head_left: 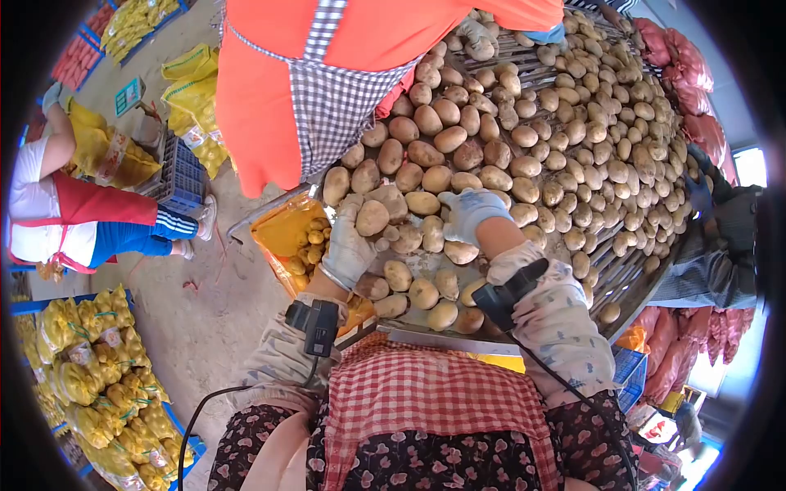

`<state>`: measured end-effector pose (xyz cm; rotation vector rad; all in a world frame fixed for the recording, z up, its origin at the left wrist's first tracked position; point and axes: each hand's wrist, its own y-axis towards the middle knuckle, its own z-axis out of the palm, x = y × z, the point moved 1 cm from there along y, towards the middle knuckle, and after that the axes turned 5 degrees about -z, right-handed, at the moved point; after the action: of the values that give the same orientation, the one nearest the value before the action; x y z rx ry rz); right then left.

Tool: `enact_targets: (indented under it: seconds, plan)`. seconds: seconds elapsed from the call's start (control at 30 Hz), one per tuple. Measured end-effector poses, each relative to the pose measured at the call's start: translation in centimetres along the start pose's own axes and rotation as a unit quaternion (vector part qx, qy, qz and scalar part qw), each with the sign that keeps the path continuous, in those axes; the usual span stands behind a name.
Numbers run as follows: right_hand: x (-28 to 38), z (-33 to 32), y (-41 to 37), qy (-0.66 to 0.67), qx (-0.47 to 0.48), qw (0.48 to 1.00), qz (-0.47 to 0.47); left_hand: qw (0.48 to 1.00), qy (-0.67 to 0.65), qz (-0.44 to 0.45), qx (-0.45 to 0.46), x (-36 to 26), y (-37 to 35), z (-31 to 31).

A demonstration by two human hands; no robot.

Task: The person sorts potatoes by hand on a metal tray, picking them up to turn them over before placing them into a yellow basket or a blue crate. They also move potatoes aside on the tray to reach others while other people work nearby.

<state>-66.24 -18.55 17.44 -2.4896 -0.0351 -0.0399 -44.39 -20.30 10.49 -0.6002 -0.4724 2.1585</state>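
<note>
Both my hands wear pale work gloves over a sorting table (610, 274) of metal bars, heaped with brown potatoes. My left hand (350, 241) is shut on a potato (372, 218) at the near left of the heap. My right hand (471, 214) lies palm down on the potatoes in the middle, fingers curled over them; what it holds I cannot tell. A yellow mesh bag (286, 237) holding small potatoes hangs open at the table's left edge, just left of my left hand.
A person in an orange top and checked apron (327, 90) stands at the far side, a gloved hand (479, 37) on the heap. Another person's gloved hand (698, 190) reaches in from the right. Filled yellow bags (90, 376) lie left; red sacks (684, 57) right.
</note>
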Motion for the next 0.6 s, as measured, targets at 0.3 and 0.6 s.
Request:
enact_targets:
  seconds: [0.3, 0.6]
  plan:
    - [-2.2, 5.3, -8.1, 0.757, -0.254, 0.586, -0.137, 0.978, 0.075, 0.129, 0.147, 5.3, -0.3, 7.0]
    - [-3.8, 17.0, -14.8, 0.939, -0.246, 0.092, -0.223, 0.791, 0.54, 0.084, 0.273, 16.2, -2.0, 12.5]
